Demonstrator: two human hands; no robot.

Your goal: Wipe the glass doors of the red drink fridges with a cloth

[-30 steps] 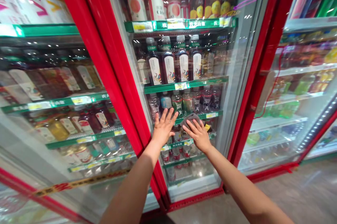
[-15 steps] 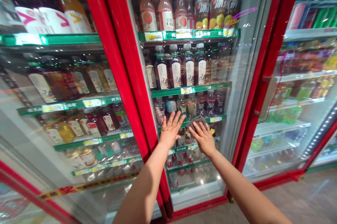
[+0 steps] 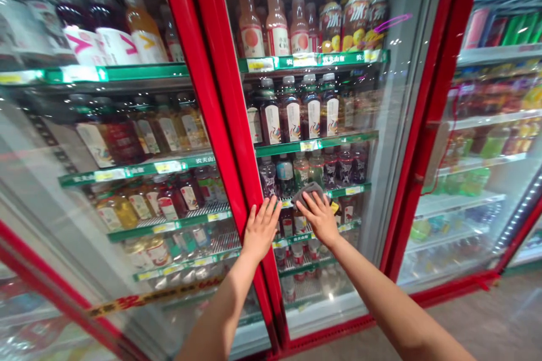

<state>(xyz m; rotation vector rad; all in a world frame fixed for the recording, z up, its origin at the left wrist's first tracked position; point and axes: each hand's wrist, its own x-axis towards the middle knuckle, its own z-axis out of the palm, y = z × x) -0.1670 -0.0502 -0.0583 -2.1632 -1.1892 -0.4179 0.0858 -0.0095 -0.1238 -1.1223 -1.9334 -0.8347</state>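
My left hand (image 3: 260,231) lies flat with its fingers stretched out over the red door frame (image 3: 231,107) and the edge of the glass beside it. To its right, my right hand (image 3: 320,218) presses a folded grey cloth (image 3: 312,187) against the glass door. Its fingers are spread over the cloth, and a small yellow patch shows at the cloth's right side. Behind the glass, at the height of my hands, a green-edged shelf (image 3: 353,190) carries dark drink bottles (image 3: 330,167). Both my hands are outside the closed door.
More bottles with white labels (image 3: 292,115) stand on the upper shelves. On the left is another glass-fronted section with bottles (image 3: 169,208) and a yellow strip (image 3: 161,296) low across it. A further cooler (image 3: 478,203) with a long door handle (image 3: 432,160) stands right.
My left hand has moved left from the glass onto the red frame. My right hand and the cloth have shifted slightly left across the glass. The view has turned a little left.
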